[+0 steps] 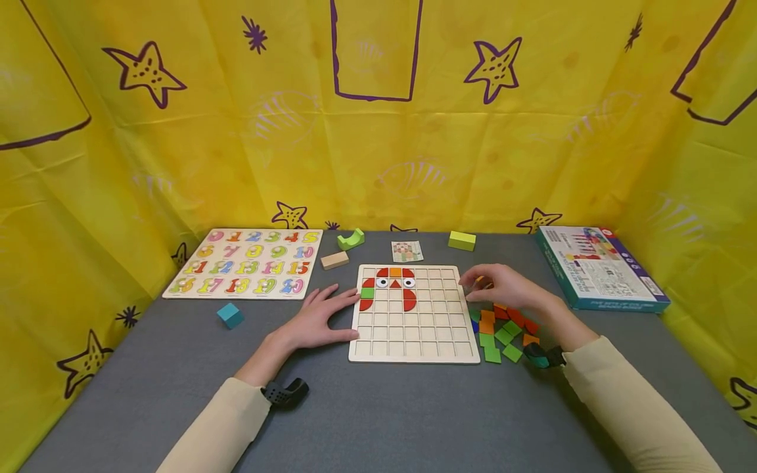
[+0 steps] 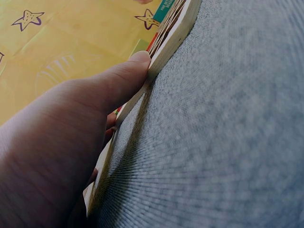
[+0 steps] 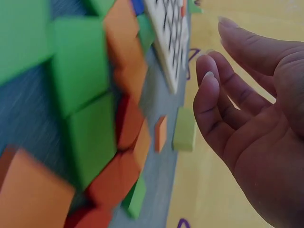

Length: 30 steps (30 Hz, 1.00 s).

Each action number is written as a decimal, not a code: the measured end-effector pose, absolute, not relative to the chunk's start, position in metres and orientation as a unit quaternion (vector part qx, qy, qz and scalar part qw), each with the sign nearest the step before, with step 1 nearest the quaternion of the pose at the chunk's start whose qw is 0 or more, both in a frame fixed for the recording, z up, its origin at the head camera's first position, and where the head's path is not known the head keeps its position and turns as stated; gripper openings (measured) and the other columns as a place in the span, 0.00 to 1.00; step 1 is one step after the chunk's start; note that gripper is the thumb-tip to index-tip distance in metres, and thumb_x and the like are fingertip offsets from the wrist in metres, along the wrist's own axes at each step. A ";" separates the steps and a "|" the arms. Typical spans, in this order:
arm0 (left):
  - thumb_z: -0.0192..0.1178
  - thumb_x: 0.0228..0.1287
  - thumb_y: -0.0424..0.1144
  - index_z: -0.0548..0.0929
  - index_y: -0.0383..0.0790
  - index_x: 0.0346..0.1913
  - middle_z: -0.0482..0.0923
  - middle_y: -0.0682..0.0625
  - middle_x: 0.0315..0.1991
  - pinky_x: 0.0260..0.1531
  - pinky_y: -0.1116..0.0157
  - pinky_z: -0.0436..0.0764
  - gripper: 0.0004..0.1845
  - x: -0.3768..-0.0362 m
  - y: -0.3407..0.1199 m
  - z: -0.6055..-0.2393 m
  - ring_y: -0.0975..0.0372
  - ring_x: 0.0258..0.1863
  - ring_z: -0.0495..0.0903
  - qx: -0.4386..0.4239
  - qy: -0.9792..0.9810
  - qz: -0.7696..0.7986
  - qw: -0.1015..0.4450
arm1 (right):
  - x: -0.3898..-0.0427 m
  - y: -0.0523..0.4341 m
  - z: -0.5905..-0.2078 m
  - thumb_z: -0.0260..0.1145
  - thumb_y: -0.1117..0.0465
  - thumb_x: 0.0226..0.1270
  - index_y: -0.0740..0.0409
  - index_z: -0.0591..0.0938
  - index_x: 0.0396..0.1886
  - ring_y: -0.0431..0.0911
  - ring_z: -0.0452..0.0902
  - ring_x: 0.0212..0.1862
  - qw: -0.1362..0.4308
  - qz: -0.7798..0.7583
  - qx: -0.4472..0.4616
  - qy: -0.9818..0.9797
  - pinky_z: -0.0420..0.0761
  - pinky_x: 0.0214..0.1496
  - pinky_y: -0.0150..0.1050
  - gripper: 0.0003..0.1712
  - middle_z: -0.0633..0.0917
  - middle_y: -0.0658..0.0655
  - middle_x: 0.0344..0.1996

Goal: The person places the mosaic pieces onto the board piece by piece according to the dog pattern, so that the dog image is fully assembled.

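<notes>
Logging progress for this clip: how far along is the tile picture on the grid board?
Early stage. Red, orange and green tiles and two eye tiles fill only the upper-left cells of the grid board; most cells are bare. The left hand rests against the board's left edge. The right hand seems to pinch a small tile beside it. A pile of loose tiles remains.

Left hand [image 1: 319, 320] lies flat on the gray desk [image 1: 378, 407], fingers against the left edge of the wooden grid board [image 1: 414, 328]. Right hand [image 1: 503, 288] hovers over the pile of colored tiles [image 1: 503, 328], pinching a small orange piece [image 1: 483, 284] beside the board's right edge.
</notes>
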State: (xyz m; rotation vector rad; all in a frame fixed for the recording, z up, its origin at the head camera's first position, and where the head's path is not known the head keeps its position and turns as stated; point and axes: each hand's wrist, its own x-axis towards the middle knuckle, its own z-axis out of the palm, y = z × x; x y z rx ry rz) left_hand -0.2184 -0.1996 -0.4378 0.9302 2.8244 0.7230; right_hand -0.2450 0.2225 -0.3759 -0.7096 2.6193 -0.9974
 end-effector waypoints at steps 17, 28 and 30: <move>0.62 0.61 0.69 0.67 0.50 0.77 0.58 0.56 0.78 0.71 0.40 0.38 0.45 -0.220 -0.200 -0.440 0.46 0.78 0.45 0.297 0.926 0.226 0.050 | -0.234 0.267 -0.387 0.72 0.61 0.67 0.60 0.86 0.50 0.48 0.77 0.41 0.137 -0.299 -0.245 0.912 0.79 0.47 0.43 0.14 0.85 0.52 0.42; 0.64 0.62 0.67 0.68 0.48 0.76 0.59 0.54 0.77 0.71 0.38 0.38 0.44 -0.218 -0.200 -0.437 0.44 0.78 0.45 0.300 0.924 0.232 0.048 | -0.229 0.276 -0.391 0.73 0.61 0.66 0.58 0.86 0.47 0.45 0.74 0.37 0.133 -0.264 -0.260 0.919 0.78 0.41 0.40 0.12 0.83 0.51 0.40; 0.64 0.62 0.66 0.68 0.48 0.76 0.59 0.53 0.77 0.71 0.37 0.38 0.44 -0.218 -0.200 -0.437 0.44 0.78 0.46 0.300 0.923 0.235 0.050 | -0.229 0.276 -0.392 0.73 0.61 0.66 0.58 0.86 0.47 0.45 0.74 0.37 0.129 -0.257 -0.265 0.920 0.78 0.41 0.40 0.12 0.83 0.50 0.40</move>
